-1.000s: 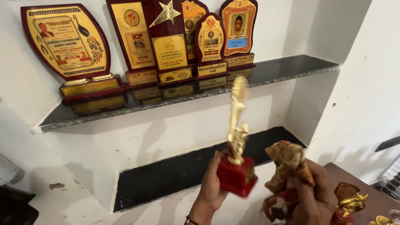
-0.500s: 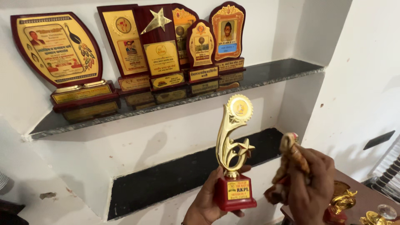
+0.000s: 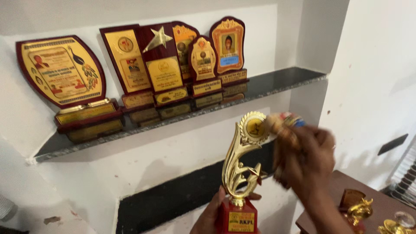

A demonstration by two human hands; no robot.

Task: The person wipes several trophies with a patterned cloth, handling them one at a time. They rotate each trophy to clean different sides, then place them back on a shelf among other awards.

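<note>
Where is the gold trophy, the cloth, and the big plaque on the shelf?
gold trophy (image 3: 239,160), head view, curved gold stem
cloth (image 3: 281,123), head view, blurred bunched top
big plaque (image 3: 60,71), head view, gold face

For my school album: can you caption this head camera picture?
Left hand holds a gold trophy by its red base; right hand brings a cloth to its top.

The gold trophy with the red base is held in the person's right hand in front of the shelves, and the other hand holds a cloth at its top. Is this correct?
Not quite. The head view shows the gold trophy held at its red base by the left hand. The right hand holds the cloth at its top, in front of the shelves.
</note>
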